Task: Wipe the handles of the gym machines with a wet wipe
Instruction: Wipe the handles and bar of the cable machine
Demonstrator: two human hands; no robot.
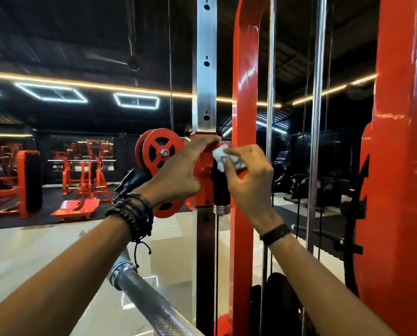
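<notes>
A red pulley carriage (203,187) rides on a steel numbered post (206,88) of a cable machine. A black handle (220,190) with a silver end cap hangs on the carriage's right side. My left hand (178,170) rests on the carriage, its fingers reaching over the top edge. My right hand (247,175) pinches a small white wet wipe (220,155) and holds it against the top of the black handle. Red pulley wheels (162,151) sit just left of my left hand.
A knurled steel bar (151,304) crosses low in front of me. A red upright (245,117), chrome guide rods (317,117) and a wide red frame (396,166) stand to the right. Red machines (81,180) fill the far left on black matting.
</notes>
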